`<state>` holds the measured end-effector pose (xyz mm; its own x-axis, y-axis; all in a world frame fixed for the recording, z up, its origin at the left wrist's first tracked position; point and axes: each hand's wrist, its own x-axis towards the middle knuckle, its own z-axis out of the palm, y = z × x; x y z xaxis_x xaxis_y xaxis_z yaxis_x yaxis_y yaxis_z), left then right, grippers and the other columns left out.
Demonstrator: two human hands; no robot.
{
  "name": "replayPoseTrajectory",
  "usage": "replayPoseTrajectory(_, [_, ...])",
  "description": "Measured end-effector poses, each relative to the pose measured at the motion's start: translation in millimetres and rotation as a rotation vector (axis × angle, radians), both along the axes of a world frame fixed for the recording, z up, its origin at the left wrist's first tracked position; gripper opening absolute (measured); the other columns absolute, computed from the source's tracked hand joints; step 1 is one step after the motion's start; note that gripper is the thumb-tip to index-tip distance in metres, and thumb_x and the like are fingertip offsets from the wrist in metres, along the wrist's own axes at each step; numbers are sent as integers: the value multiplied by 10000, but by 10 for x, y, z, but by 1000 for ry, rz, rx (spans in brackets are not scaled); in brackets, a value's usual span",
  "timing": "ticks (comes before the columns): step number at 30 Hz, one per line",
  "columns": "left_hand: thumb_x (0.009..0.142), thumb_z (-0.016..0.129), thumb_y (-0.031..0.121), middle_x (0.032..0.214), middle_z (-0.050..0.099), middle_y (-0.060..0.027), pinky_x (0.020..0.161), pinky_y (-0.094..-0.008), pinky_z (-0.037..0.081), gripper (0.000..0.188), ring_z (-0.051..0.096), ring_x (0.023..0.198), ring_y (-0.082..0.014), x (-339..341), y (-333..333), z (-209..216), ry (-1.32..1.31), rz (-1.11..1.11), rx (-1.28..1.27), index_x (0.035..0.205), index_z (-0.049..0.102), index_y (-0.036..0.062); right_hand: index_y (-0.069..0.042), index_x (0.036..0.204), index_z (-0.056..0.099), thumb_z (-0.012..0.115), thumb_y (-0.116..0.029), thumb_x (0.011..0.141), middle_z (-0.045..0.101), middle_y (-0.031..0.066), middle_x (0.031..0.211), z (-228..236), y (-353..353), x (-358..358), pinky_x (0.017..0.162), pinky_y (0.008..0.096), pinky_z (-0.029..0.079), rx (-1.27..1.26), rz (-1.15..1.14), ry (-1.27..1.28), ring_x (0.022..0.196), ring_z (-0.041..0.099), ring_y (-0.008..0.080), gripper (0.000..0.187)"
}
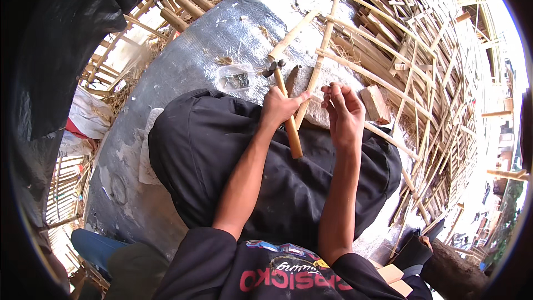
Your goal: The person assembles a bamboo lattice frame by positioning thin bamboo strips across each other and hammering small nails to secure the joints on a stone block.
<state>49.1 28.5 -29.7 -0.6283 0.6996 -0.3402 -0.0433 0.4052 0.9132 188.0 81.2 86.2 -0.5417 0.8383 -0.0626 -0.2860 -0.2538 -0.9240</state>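
My left hand (279, 106) is closed around the wooden handle of a hammer (292, 137), whose dark head points away from me. Its fingertips reach toward a bamboo strip (317, 72) of a frame on the ground. To the right, my right hand (345, 112) is raised with thumb and fingers pinched together; whatever is between them is too small to make out. Beyond the hammer stands a clear plastic tub (235, 78) holding small dark pieces, perhaps nails. A dark tapered piece (293, 79) lies just right of the hammer head. Another bamboo piece (294, 34) lies farther off.
A reddish brick (375, 104) sits beside my right hand. Woven bamboo slats (422, 39) fill the right side. Cut bamboo poles (189, 6) stand at the far left. Black cloth (222, 144) covers my folded legs on the grey ground (183, 55).
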Motion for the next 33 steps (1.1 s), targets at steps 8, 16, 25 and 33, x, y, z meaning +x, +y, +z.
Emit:
replayPoseTrajectory(8, [705, 863, 586, 524, 600, -124, 479, -395, 496, 678, 618, 468, -213, -14, -71, 28, -5, -32, -17, 562, 573, -10, 21, 1007, 649, 639, -138, 1008, 685, 82, 904, 390, -947, 497, 665, 223, 463, -67, -130, -273, 695, 563, 79, 159])
replayPoseTrajectory(16, [724, 872, 534, 520, 597, -100, 460, -374, 491, 637, 620, 470, -193, 29, -39, 127, 2, -25, -1, 566, 564, -2, 51, 1010, 640, 652, -29, 976, 708, 91, 943, 1053, -1852, 617, 805, 262, 530, -135, 41, -404, 859, 657, 115, 87])
replayPoseTrajectory(25, [768, 882, 422, 526, 588, -58, 404, -327, 467, 533, 591, 434, -153, -29, -91, 261, -167, 38, -10, 588, 578, 23, 64, 1004, 680, 684, 27, 932, 707, 88, 941, 1103, -1340, -257, 755, 251, 516, 290, 94, -129, 828, 643, 113, 81])
replayPoseTrajectory(33, [768, 883, 410, 634, 635, -74, 406, -299, 517, 507, 627, 472, -164, -27, -18, 230, -66, -89, 2, 756, 642, -36, -37, 988, 690, 676, -132, 949, 716, 108, 899, -554, 215, 96, 794, 366, 495, 859, -320, -770, 853, 656, 243, 103])
